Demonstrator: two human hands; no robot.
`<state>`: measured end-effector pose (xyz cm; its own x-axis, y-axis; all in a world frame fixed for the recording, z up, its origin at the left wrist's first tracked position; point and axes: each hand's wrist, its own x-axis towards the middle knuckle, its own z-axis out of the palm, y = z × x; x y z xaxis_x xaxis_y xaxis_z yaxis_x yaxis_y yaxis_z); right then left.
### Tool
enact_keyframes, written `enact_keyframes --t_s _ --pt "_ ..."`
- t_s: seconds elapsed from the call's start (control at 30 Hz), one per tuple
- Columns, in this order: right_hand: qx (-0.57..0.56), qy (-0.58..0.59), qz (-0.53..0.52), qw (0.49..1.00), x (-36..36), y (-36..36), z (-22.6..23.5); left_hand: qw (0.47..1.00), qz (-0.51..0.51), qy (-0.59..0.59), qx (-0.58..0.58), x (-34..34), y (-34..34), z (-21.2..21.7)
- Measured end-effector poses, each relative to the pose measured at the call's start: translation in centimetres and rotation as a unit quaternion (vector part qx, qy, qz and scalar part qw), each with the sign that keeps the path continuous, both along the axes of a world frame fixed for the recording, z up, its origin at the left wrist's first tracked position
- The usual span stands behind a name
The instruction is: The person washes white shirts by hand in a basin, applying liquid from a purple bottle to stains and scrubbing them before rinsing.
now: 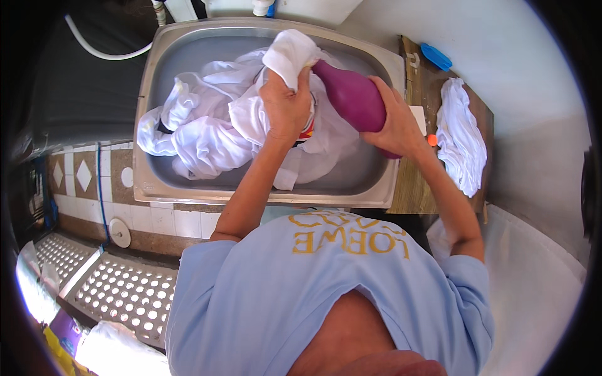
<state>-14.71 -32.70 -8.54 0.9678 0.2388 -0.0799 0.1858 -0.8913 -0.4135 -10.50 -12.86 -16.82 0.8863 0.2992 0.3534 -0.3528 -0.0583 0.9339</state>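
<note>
A metal sink [143,169] holds greyish water and a heap of wet white clothes [207,141]. My left hand [286,108] is closed on a raised, bunched part of a white garment [291,56] above the heap. My right hand [399,124] is wrapped round the body of a purple bottle [352,94], tilted with its narrow end up and left against the lifted cloth. The bottle's tip is partly hidden by the cloth. A red and dark patch [306,130] shows on the fabric beside my left wrist.
Right of the sink, a wooden board [414,182] bears a twisted white cloth [462,135], a blue brush-like piece [436,56] and an orange cap [432,140]. A white hose [103,55] curves at the upper left. A wall stands on the right.
</note>
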Motion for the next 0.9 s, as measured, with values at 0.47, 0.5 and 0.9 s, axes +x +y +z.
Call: enact_keyframes --t_s 0.47,0.5,0.9 --pt "0.311 -0.233 -0.253 0.886 0.3 -10.8 0.7 0.859 -0.223 0.229 -0.400 1.7 -1.9 1.6" --pt "0.288 -0.272 -0.250 0.884 1.4 -11.9 0.3 0.861 -0.218 0.234 -0.394 1.7 -1.9 1.5" --pt "0.280 -0.407 -0.304 0.815 7.6 -18.5 -6.7 0.873 -0.206 0.245 -0.369 1.9 -1.4 1.6"
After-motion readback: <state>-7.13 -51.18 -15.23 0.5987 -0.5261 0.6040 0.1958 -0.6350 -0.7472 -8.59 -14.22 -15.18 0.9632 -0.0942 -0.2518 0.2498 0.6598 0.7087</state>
